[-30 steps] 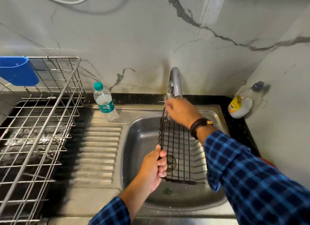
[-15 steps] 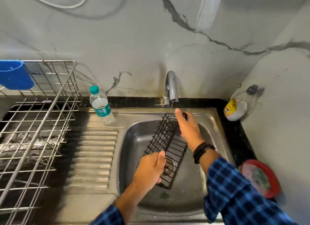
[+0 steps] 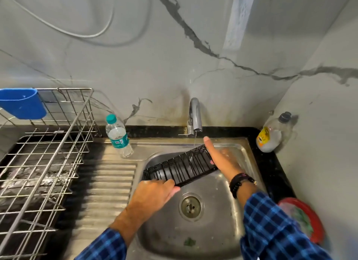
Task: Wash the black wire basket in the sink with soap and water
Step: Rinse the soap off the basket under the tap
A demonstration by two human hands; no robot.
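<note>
Basket: I see the black wire basket (image 3: 182,168) tilted over the sink (image 3: 213,230), under the running tap (image 3: 194,116).
Left: left hand (image 3: 155,193) grips its near edge.
Right: right hand (image 3: 222,160) flat, fingers straight, against its right end.

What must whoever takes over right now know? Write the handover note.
Left hand grips the black wire basket at its near left corner.
Right hand lies flat against its right end, fingers straight.
The basket is held tilted over the sink, under a thin stream from the faucet.
Done: wetting under way; no suds visible.
Left: soap it, probably from the yellow-label bottle in the right corner, then scrub and rinse.
</note>
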